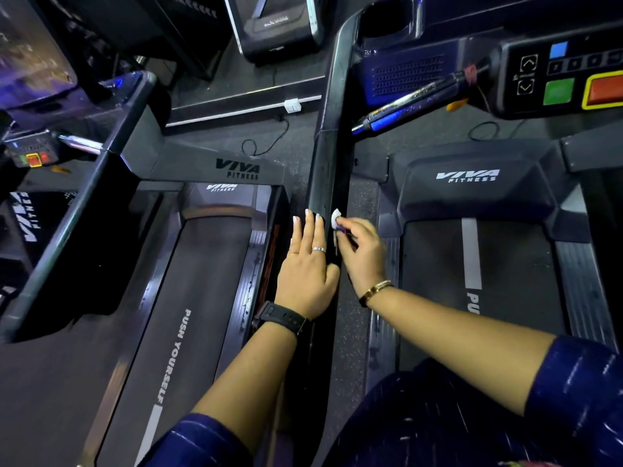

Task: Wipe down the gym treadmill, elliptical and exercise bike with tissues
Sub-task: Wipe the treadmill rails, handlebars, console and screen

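Tissue [335, 220], small white wad, pinched in right fingers [352, 230]; left fingers [308, 232] flat on treadmill [328, 170].

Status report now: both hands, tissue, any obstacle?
Left hand flat on treadmill rail. Right hand pinches tissue against it. No obstacle seen along rail.

Dim gym light with a blue-violet cast. Glare streaks the chrome grip [404, 100] and the treadmill upright [328, 156]. Wide-angle bending curves the edges; the sleeve [580, 392] at lower right is motion-blurred.
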